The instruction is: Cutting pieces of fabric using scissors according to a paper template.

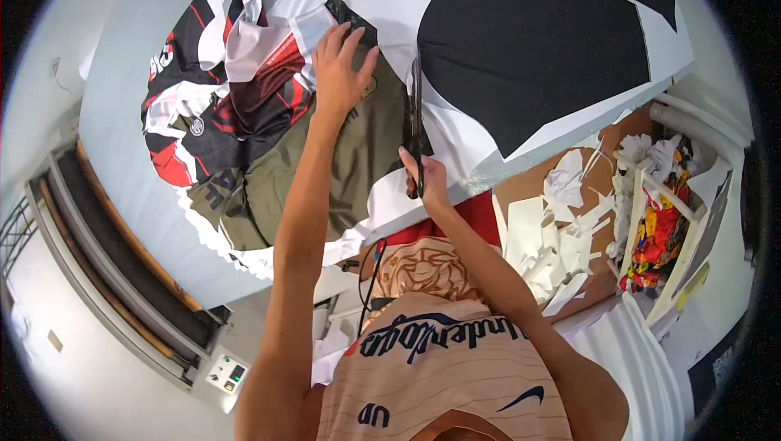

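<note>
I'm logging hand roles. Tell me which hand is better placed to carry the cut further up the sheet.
Right. The right hand grips the scissors, their blades pointing up the white sheet. The left hand lies flat on the olive print, probably steadying it.

Left hand (342,71) flat, right hand (425,176) clenched

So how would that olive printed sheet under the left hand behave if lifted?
The olive printed sheet is probably floppy: its cut edge curls. It seems light, since the flat left hand pins it. It may tear easily where the scissors in the right hand have cut.
</note>
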Demonstrator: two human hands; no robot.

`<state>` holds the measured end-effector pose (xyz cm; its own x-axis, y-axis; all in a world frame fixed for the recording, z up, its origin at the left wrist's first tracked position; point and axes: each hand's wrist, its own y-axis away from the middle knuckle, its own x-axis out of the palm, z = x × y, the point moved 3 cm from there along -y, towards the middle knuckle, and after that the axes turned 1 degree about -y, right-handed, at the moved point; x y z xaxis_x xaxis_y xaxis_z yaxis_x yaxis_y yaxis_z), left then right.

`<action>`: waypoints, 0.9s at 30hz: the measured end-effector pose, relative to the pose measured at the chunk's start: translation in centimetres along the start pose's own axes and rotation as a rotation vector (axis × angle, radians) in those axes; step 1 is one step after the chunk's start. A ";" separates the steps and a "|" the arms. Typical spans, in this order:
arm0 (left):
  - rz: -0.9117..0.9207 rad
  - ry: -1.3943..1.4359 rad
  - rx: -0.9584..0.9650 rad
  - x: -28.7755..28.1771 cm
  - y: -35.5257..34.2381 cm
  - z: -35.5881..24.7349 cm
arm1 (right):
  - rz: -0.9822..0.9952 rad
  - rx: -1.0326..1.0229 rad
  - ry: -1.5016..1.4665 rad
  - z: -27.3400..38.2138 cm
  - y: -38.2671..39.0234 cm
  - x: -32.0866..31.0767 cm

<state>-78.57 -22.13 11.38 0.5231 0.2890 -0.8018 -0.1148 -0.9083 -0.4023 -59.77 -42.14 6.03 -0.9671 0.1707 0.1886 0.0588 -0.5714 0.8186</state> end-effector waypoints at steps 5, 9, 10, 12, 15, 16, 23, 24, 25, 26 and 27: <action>0.101 -0.152 -0.016 1.1 -0.5 1.9 | 0.005 -0.025 -0.049 1.2 -0.4 1.7; 0.236 -0.225 -0.042 1.4 0.3 3.6 | 0.008 -0.051 -0.079 2.0 -0.6 4.0; 0.240 -0.216 -0.026 1.7 0.2 3.4 | -0.046 -0.046 -0.159 2.1 -1.0 5.0; 0.264 -0.243 -0.027 2.2 0.1 3.1 | -0.059 -0.055 -0.208 2.8 -1.7 6.0; 0.257 -0.239 -0.027 2.0 0.5 3.3 | -0.055 -0.050 -0.257 3.5 -1.6 7.1; 0.261 -0.237 -0.018 2.0 0.5 3.3 | -0.055 -0.045 -0.312 3.8 -1.7 7.5; 0.236 -0.237 0.007 2.1 0.6 3.5 | -0.073 -0.063 -0.366 4.1 -1.3 10.4; 0.224 -0.242 0.019 2.1 0.4 3.3 | -0.103 -0.086 -0.341 3.8 -1.4 10.3; 0.226 -0.243 0.018 2.0 0.4 3.5 | -0.101 -0.084 -0.341 3.6 -1.2 10.6; 0.238 -0.257 0.011 1.8 0.5 3.6 | -0.105 -0.081 -0.345 3.5 -1.0 10.7; 0.249 -0.270 0.003 1.7 0.6 3.7 | -0.109 -0.079 -0.349 3.4 -0.9 10.8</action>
<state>-80.91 -21.03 8.19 0.2367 0.1287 -0.9630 -0.2131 -0.9602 -0.1806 -69.40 -37.10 9.15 -0.8231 0.4899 0.2873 -0.0723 -0.5922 0.8025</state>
